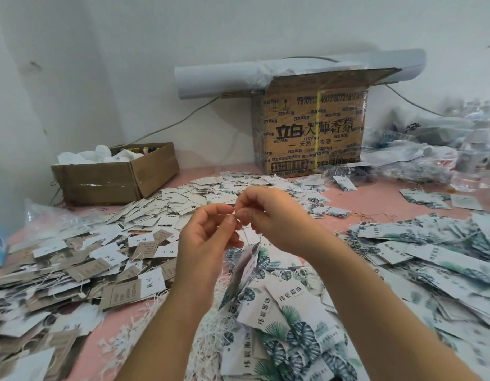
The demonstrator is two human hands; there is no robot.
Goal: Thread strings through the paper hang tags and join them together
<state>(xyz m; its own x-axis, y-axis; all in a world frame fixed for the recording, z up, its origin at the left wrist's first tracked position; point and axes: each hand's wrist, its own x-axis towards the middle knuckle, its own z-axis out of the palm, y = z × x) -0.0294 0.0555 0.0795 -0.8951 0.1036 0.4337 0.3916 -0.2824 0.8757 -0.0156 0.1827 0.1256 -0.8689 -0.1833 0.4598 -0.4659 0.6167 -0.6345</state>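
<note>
Both hands are raised together over the middle of the pink table [167, 320]. My left hand [204, 240] and my right hand [271, 215] meet fingertip to fingertip and pinch a thin white string [239, 232] between them. Below the fingers hangs a leaf-printed paper hang tag [245, 266], blurred and tilted, on that string. More leaf-printed tags [288, 323] lie heaped under my forearms. A bundle of loose white strings [211, 320] lies on the table beneath my left forearm.
Small white and brown tags [81, 268] cover the left of the table, leaf-printed tags [430, 259] the right. A low open carton [114, 177] stands at back left, a tall printed carton [312, 133] at back centre, and plastic bags [430, 149] at back right.
</note>
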